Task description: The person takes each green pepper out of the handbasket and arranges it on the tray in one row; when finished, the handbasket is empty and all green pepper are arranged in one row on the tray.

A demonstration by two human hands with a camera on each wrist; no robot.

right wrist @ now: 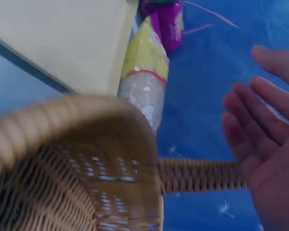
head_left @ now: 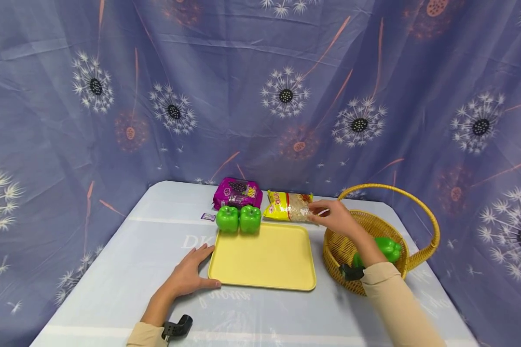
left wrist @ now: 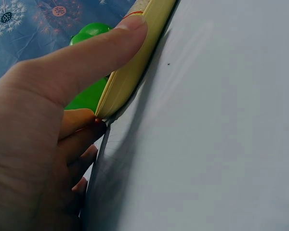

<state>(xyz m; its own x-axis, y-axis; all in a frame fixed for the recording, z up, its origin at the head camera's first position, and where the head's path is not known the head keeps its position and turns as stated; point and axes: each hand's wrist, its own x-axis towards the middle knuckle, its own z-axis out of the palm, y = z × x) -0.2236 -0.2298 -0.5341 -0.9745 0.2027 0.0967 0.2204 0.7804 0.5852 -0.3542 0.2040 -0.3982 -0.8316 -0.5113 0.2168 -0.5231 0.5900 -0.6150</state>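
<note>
Smooth tray (head_left: pixel 262 260), wicker basket (head_left: pixel 333 258)

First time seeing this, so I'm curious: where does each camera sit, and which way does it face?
Head: on the head, facing forward and down at tray, basket and curtain; left grip, right grip and sleeves show.
Left wrist: on that wrist, facing tray and table; left grip shows.
Right wrist: on that wrist, facing basket; right grip shows.
Head and right wrist views share the basket.

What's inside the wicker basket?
The wicker basket holds green pepper, showing either side of the right forearm in the head view; one or two, can't tell. Whatever lies behind the forearm is covered.
</note>
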